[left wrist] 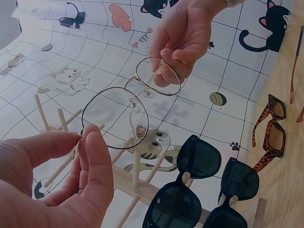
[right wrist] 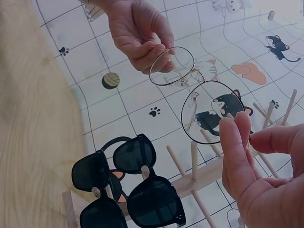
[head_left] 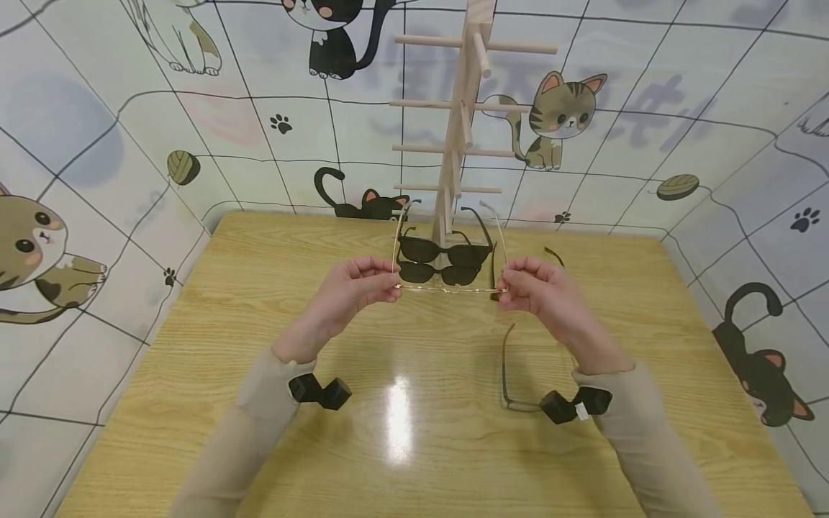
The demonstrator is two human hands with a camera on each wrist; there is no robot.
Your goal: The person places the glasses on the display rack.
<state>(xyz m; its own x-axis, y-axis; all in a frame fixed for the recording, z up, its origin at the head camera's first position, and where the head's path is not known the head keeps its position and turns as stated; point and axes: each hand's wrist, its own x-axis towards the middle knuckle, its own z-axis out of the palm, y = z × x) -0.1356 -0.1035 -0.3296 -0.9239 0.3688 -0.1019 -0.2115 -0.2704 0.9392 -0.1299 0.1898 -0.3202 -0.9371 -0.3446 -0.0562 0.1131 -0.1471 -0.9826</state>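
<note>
The round wire eyeglasses (left wrist: 131, 81) are black-rimmed and gold-bridged; two dark-lensed sunglasses (head_left: 468, 255), black; the angular tortoiseshell sunglasses (left wrist: 273, 118), orange-and-black; the wood-grained desk (head_left: 447, 360), honey-yellow; the wall covering (head_left: 363, 137), white, black-gridded, cat-printed.

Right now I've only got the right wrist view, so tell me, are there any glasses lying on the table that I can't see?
Observer: Yes, the left wrist view shows tortoiseshell sunglasses on the table.
Operator: Anything by the right forearm?
Observer: Yes, in the head view another pair lies there, partly hidden by the wrist camera.
Operator: Are the arms of the wire glasses folded?
Observer: No, the head view shows both unfolded, reaching toward the stand.
</note>
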